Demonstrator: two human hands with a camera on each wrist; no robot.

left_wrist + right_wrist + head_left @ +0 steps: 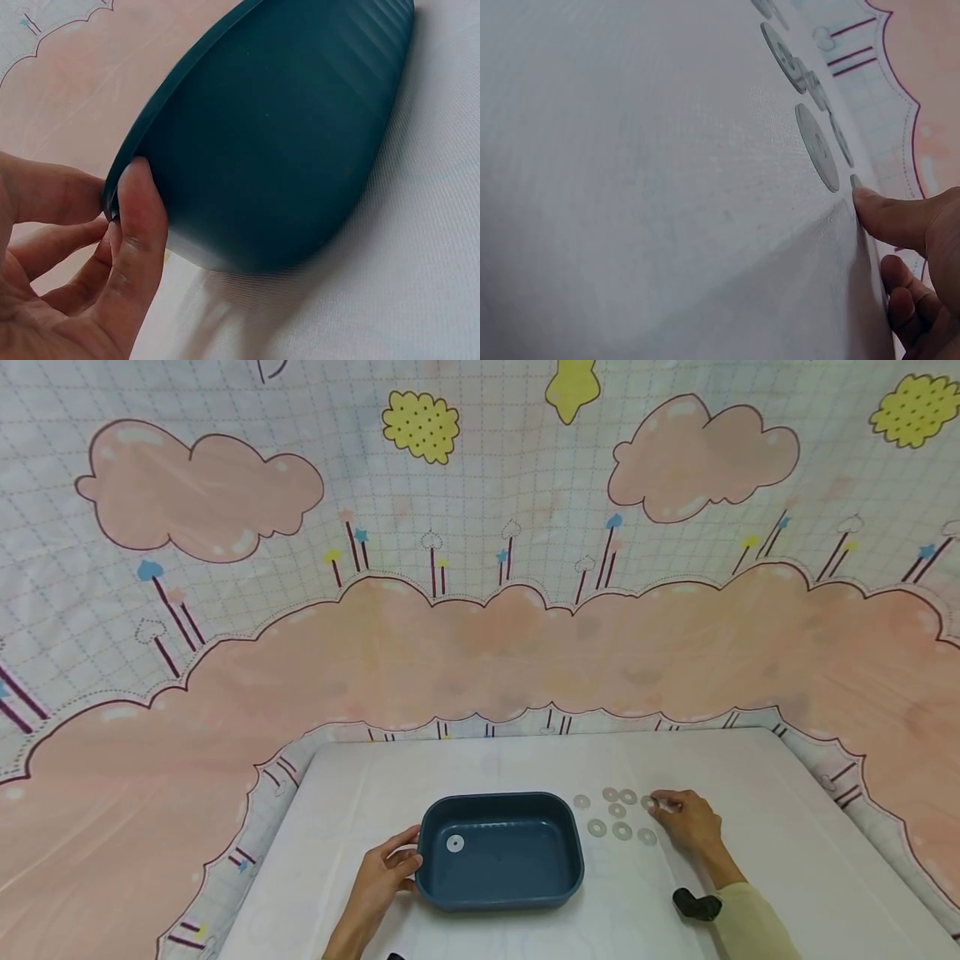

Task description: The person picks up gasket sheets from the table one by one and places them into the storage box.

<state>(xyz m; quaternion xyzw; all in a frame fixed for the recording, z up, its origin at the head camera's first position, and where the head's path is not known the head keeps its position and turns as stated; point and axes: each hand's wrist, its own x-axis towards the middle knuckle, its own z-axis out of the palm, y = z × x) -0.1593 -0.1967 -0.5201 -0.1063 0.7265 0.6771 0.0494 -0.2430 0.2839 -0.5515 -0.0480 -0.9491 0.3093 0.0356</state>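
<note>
Hands, left (377, 872) gripping basin edge (498, 903), right (690, 821) touching washer (645, 802), grip unclear; table (802, 860) stretching wide rightward

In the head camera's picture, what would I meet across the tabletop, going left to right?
Left hand, blue tub, loose discs, right hand, sleeve.

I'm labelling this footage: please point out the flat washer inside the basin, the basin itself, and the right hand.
Flat washer (451, 844), head view: left side of its ring.
Dark blue basin (525, 866), head view: bare inner floor.
Right hand (694, 823), head view: back of the hand.
</note>
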